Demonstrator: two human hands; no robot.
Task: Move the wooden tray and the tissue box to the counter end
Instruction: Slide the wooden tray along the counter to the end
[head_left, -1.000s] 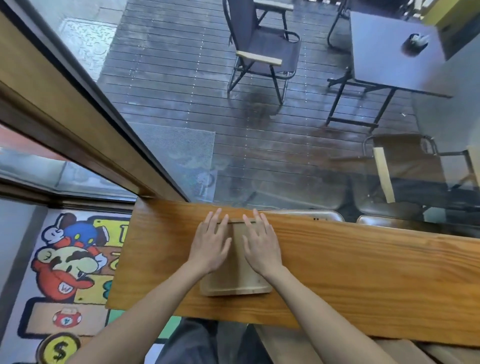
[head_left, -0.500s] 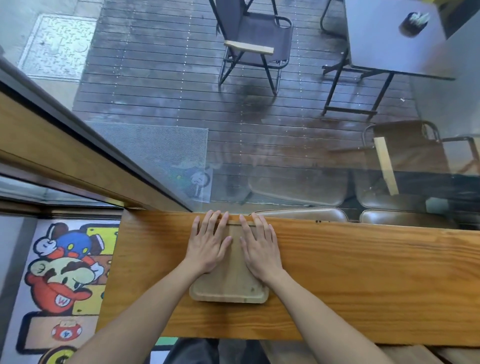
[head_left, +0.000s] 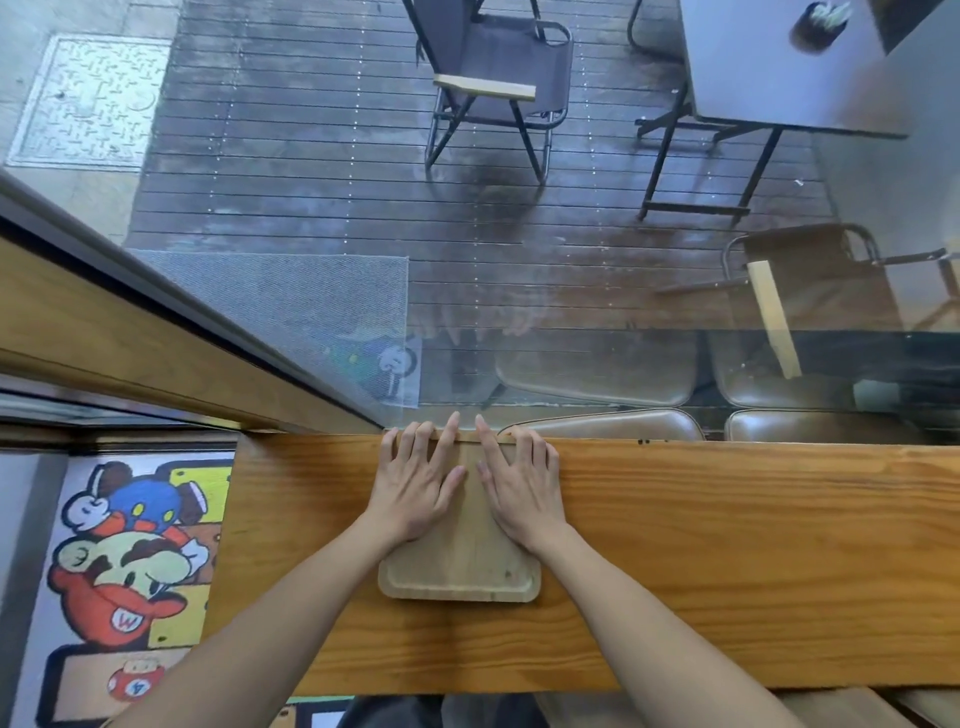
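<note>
A pale wooden tray (head_left: 460, 569) lies flat on the wooden counter (head_left: 727, 561), near the counter's left end, its far edge against the window glass. My left hand (head_left: 418, 483) rests palm down on the tray's left half, fingers spread and reaching its far rim. My right hand (head_left: 519, 486) lies flat on the right half in the same way. Neither hand curls around the tray. No tissue box is in view.
The counter's left end (head_left: 234, 545) drops off to a floor mat with cartoon figures (head_left: 130, 561). A window pane (head_left: 519, 260) rises right behind the counter, with a wooden frame (head_left: 130, 343) at the left. Brown padded stools (head_left: 608, 423) stand beyond the counter's far edge.
Both hands and the tray have slid a little away from me toward the glass. The camera view has tilted, showing more of the counter's left end.
</note>
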